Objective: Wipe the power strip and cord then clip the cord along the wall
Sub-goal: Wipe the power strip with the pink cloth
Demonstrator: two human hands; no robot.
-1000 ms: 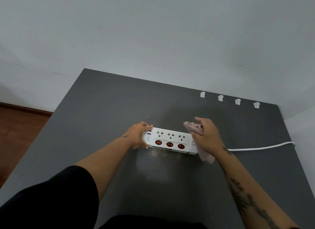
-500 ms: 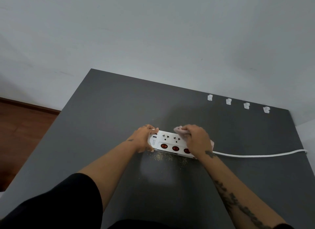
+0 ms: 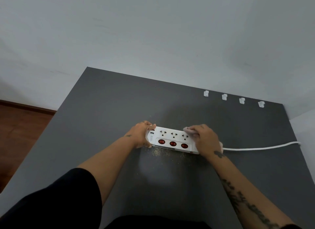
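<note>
Head view: the power strip (image 3: 172, 140) lies mid-counter (image 3: 102, 118). My left hand (image 3: 141, 135) curls its fingers round the left end, steadying it; my right hand (image 3: 206, 140) bunches the cloth (image 3: 188, 129) against the right end. The strip seems rigid, light and smooth, best held by the ends; the limp cord (image 3: 259, 147) trails right

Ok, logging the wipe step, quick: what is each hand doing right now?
Left hand: grips the left end of the power strip.
Right hand: holds a pinkish cloth on the strip's right end.
</note>
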